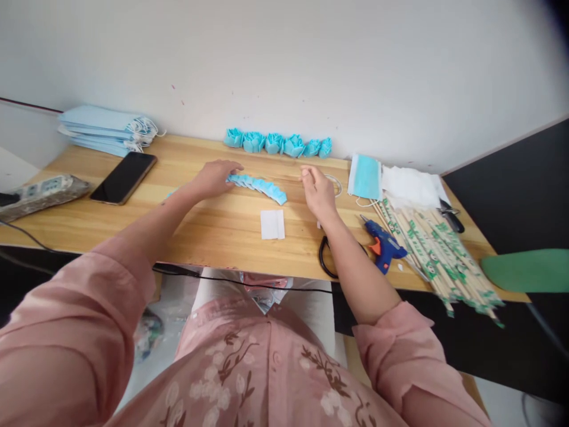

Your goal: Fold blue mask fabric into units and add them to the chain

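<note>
A curved row of overlapping light-blue folded pieces (260, 185) lies on the wooden table. My left hand (219, 177) rests at its left end, fingers spread a little over the pieces and holding nothing that shows. To the right of the row, my right hand (317, 188) hovers with fingers curled together; whatever may be between the fingertips is too small to make out. A white square piece (272, 225) lies flat between my hands, nearer the front edge. Several blue flower shapes (273, 143) stand in a line along the wall.
Blue masks (104, 126) are stacked at the back left, near a phone (124, 178) and a power strip (47, 193). On the right are a mask (365, 176), white sheets (411, 185), a blue glue gun (386, 244), wrapped sticks (438, 255) and a green object (527, 270).
</note>
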`<state>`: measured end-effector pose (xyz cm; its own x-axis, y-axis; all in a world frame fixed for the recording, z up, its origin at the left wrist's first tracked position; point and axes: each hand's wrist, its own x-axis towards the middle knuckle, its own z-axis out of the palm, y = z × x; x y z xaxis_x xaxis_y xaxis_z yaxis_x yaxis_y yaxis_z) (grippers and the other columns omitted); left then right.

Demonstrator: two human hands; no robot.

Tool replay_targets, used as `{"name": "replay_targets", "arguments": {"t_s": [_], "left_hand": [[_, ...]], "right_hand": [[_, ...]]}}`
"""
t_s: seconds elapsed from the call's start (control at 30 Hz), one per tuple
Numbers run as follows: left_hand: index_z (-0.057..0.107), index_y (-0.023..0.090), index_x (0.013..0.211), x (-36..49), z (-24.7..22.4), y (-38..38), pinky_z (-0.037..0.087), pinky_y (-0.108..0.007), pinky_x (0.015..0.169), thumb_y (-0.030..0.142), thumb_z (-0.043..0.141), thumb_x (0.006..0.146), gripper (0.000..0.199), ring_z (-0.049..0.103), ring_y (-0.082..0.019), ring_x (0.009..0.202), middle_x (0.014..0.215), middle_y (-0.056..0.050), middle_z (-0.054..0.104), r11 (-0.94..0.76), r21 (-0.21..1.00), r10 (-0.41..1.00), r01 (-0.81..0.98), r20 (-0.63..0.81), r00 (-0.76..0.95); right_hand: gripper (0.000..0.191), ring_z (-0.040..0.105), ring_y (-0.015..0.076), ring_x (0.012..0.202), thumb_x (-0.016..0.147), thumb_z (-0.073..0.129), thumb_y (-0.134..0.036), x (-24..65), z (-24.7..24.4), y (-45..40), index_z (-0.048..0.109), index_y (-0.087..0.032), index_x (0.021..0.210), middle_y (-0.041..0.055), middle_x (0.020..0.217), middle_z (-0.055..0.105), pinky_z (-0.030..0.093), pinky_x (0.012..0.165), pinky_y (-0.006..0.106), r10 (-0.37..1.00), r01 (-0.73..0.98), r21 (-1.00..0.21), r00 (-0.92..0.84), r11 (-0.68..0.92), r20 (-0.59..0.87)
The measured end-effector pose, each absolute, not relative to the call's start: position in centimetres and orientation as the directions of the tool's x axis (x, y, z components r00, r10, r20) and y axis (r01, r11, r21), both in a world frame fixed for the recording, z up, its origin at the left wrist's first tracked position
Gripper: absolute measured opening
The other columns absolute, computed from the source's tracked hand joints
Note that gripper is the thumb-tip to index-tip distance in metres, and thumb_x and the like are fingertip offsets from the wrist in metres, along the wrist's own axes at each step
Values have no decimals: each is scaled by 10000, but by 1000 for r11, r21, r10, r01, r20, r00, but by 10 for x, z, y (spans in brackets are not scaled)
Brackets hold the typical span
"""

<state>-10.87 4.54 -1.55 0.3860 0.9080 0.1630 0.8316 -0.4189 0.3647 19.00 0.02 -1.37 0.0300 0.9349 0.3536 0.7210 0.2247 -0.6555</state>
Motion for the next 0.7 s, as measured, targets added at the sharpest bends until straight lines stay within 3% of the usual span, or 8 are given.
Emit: {"name": "replay_targets", "arguments": {"t_s": [0.13,0.23,0.3,0.37,0.5,0.6,0.7], "left_hand": [[627,139,1297,-140,-13,43,436,-378,998,207,666,814,490,622,-253,1085,1183,-84,710,-399,303,916,866,163,366],[636,116,1291,-162,-12,38,438,-425,1039,404,703,823,553,614,-285,1124,1231,-125,702,-421,273,906,865,173,387],[614,118,1319,-170,-11,31,408,-429,1106,597,581,876,653,572,-268,1224,1300,-87,676,-511,261,855,819,259,450],[605,121,1323,-168,-7,16,400,-420,1136,662,475,911,692,562,-227,1254,1312,-47,666,-551,275,815,788,382,437],[661,149,1235,-137,4,-31,493,-414,1047,463,472,985,444,631,-202,1172,1234,-62,714,-671,217,685,709,546,482],[707,177,1118,-105,8,-64,519,-417,994,317,533,969,268,674,-220,1096,1146,-82,747,-791,228,594,568,511,622],[718,178,1072,-79,2,-80,525,-420,965,269,536,960,233,687,-236,1059,1105,-105,754,-856,263,518,446,456,724]], "right_hand": [[346,689,256,938,997,413,-397,189,-13,1,673,-231,1155,71,1015,775,476,862,357,936,707,-667,17,237,351],[318,691,245,894,975,457,-371,188,-16,2,683,-223,1143,64,970,779,482,830,349,931,698,-665,-9,267,364],[325,688,223,836,972,460,-384,188,-18,3,691,-216,1125,50,916,777,484,788,332,919,680,-665,-31,307,393],[347,681,198,775,980,440,-411,189,-19,4,700,-205,1086,34,849,762,477,752,311,900,652,-673,-36,350,434],[363,654,173,718,985,435,-427,190,-10,4,708,-193,932,23,775,722,450,711,291,854,648,-644,-18,406,520],[347,624,163,699,983,454,-416,185,12,-2,693,-192,869,21,755,699,426,688,288,824,682,-575,-74,452,561],[326,603,153,717,988,458,-382,177,37,-15,692,-187,873,23,785,699,411,701,286,810,694,-499,-211,519,548]]}}
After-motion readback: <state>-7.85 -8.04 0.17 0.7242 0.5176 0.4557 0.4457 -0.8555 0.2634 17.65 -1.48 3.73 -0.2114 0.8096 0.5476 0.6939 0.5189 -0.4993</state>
